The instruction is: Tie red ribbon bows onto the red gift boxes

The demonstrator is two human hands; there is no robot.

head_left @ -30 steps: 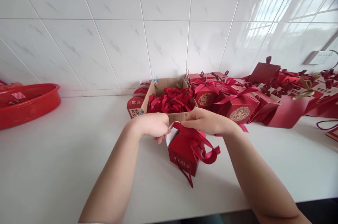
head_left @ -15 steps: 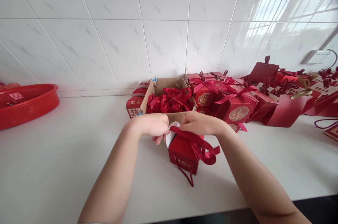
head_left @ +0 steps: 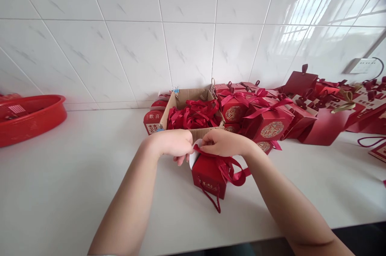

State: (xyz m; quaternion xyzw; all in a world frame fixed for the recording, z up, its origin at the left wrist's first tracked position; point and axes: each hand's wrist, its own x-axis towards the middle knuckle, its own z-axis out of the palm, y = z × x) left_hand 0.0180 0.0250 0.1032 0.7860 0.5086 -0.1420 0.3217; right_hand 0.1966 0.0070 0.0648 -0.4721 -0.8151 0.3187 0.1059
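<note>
A small red gift box (head_left: 207, 176) with gold lettering and a cord handle (head_left: 208, 198) stands on the counter in front of me. Its white-lined flap (head_left: 194, 160) sticks up at the left. Fingers of my left hand (head_left: 180, 144) are curled closed at that flap; the fingertips are partly hidden. My right hand (head_left: 222, 142) pinches a dark red ribbon (head_left: 233, 171) close to the flap's top. From there the ribbon runs across the box top and loops loosely at its right side.
Behind my hands, a cardboard box (head_left: 165, 115) holds a heap of red ribbons (head_left: 195, 114). Red boxes with bows (head_left: 269, 121) crowd its right side, and several red gift bags (head_left: 327, 125) stand farther right. At the far left is a red plastic basin (head_left: 45, 121). White tiles back the counter.
My right hand has shifted slightly left with the ribbon, nearer the flap and my left hand. The ribbon loop has moved a little. My left hand stays almost where it was.
</note>
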